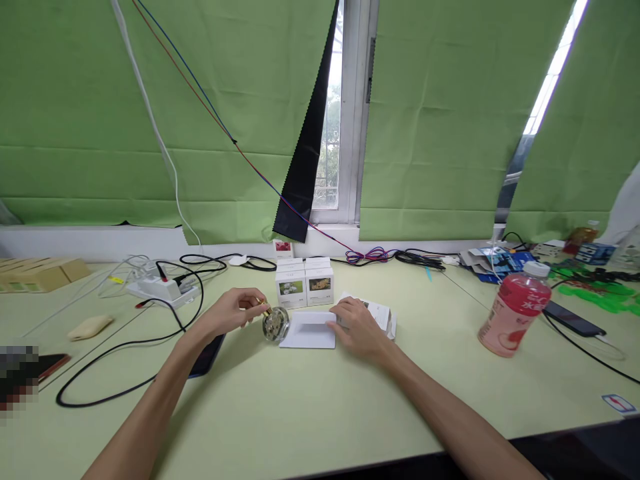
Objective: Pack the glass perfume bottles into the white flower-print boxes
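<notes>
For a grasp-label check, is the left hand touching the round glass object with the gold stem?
Touching: the head view shows the left hand pinching the round glass object by its gold stem.

And there's a clear run along the front of the table (280, 427), wide open between the two forearms, while the small boxes (305, 285) block the way straight ahead, the black cable (107, 347) loops across the left side, and over on the right the pink bottle (515, 310) stands in the way, bare tabletop just left of it
</notes>
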